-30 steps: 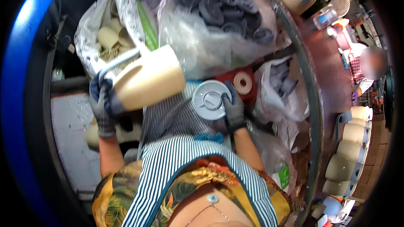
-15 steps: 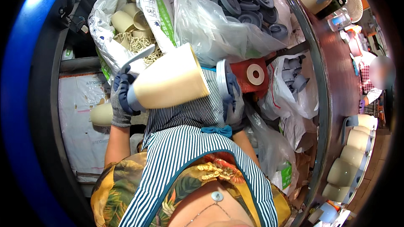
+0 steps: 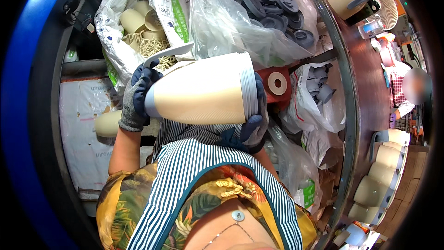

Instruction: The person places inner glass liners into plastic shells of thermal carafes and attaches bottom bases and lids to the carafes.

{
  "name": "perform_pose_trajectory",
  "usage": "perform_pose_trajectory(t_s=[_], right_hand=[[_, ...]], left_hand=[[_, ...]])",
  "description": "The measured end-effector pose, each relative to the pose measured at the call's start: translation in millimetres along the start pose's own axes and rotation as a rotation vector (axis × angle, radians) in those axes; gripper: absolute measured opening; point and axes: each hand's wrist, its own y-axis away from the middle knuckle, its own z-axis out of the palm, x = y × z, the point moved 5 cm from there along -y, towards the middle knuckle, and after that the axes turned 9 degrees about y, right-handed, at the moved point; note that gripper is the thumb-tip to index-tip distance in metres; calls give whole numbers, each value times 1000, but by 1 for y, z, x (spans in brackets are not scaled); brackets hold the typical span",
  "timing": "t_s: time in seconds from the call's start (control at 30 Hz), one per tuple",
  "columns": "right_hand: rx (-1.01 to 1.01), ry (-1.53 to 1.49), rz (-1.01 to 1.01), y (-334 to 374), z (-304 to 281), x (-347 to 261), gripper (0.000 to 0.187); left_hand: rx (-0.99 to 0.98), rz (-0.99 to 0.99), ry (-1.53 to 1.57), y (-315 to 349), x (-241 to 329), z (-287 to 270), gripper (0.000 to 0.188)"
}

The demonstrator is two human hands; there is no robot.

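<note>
In front of my chest lies a cream plastic jug body [image 3: 199,92] on its side, with a grey-blue collar and a curved handle [image 3: 169,54] at its left end. My left gloved hand [image 3: 138,95] is closed around the collar end, just under the handle. Against the wide right end sits a round grey-blue cap [image 3: 249,88], flush with the rim as far as I can see. My right gloved hand [image 3: 259,120] wraps that cap from the right, thumb at its lower edge; its other fingers are partly hidden behind it.
Grey round caps fill a clear plastic bag [image 3: 217,41] ahead. A white sack [image 3: 108,32] holds cream parts. A red machine [image 3: 279,90] stands by a bag of grey parts [image 3: 319,83]. On the right bench [image 3: 356,65] are several jugs [image 3: 388,157]; another person [image 3: 400,88] is beyond.
The cap in my right hand has come to the jug's wide end, closing the gap between them. The jug has tilted closer to level, and its handle has swung right.
</note>
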Motion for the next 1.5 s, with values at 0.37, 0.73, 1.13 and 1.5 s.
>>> perform_pose_trajectory(t_s=[0.37, 0.73, 1.13, 1.5], right_hand=[[163, 394, -193, 0, -20, -38, 52], [385, 214, -176, -8, -26, -48, 33], [138, 226, -289, -10, -15, -60, 27], [-58, 60, 0, -31, -17, -32, 84]], left_hand=[[-12, 25, -44, 1, -1, 12, 36], [-36, 73, 46, 3, -3, 12, 36], [-27, 26, 96, -3, -17, -3, 41], [-43, -8, 49, -1, -8, 0, 40]])
